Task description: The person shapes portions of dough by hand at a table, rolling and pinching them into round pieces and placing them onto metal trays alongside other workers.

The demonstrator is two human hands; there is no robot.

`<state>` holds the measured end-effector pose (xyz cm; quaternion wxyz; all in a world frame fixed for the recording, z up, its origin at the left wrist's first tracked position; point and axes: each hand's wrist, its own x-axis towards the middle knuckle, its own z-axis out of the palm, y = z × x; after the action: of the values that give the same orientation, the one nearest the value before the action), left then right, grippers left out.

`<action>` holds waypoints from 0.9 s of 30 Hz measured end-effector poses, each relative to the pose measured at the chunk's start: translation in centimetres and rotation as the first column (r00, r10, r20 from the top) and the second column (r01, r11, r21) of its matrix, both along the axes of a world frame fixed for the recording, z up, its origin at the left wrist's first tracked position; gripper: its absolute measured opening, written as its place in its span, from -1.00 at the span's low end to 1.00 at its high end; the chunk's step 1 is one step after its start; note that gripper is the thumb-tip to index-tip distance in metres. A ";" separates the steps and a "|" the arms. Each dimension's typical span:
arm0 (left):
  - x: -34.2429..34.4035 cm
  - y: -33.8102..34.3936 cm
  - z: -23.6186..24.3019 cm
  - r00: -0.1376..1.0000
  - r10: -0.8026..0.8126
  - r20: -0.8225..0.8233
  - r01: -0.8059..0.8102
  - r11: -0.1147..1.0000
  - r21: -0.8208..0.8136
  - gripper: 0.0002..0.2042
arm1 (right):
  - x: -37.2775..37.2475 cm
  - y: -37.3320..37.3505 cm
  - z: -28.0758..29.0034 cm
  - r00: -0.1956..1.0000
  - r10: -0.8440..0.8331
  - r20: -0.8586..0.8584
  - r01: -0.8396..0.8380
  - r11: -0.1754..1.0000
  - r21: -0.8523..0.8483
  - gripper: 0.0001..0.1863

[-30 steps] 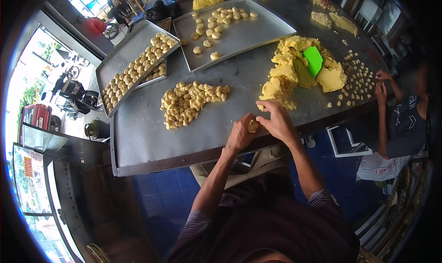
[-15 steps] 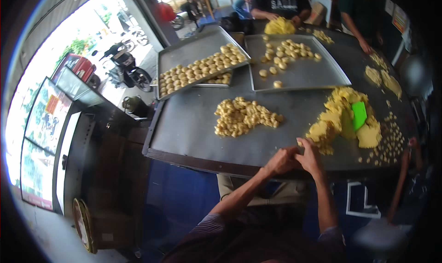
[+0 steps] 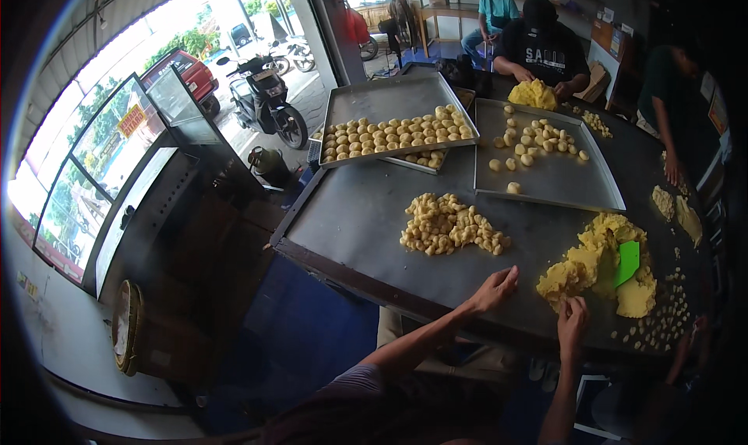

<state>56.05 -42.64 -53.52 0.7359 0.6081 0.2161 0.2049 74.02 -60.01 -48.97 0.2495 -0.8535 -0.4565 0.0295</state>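
My left hand (image 3: 495,289) is over the near edge of the metal table, its fingers stretched out and nothing visible in it. To its right, my right hand (image 3: 573,320) has its fingers bent together in a pinch at the near edge of a crumbly mound of yellow dough (image 3: 600,250). A green scraper (image 3: 627,263) stands stuck in that mound. Beyond my left hand lies a heap of small pale yellow dough pieces (image 3: 444,225). Many tiny dough bits (image 3: 658,316) are scattered right of the mound.
One metal tray (image 3: 374,98) holds rows of round dough balls; another tray (image 3: 561,192) holds loose ones. Across the table, a person in black (image 3: 541,52) handles yellow dough. Another person's arm (image 3: 666,141) reaches in at the far right. A glass-fronted cabinet (image 3: 86,188) stands left.
My hands were together above the table edge and are now apart. The right one has moved to the dough mound, and the left has opened out. The whole view has shifted.
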 end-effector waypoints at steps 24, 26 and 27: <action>-3.5 1.6 2.7 0.948 0.260 -0.185 0.054 0.441 0.896 -0.84 | 1.3 -1.6 -3.8 0.970 -0.233 -0.069 0.243 0.928 0.281 -0.66; -1.7 3.2 5.1 0.910 0.279 -0.306 0.155 0.456 0.876 -0.82 | 2.5 -1.4 -5.0 0.966 -0.258 -0.010 0.246 0.906 0.344 -0.58; -0.2 4.2 5.5 0.893 0.305 -0.333 0.173 0.451 0.876 -0.81 | 2.2 -1.0 -5.0 0.967 -0.242 -0.080 0.255 0.909 0.331 -0.54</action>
<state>55.81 -38.44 -48.05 0.2285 0.9215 0.2627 0.1718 76.25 -60.97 -53.99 0.4023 -0.8484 -0.3378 -0.0655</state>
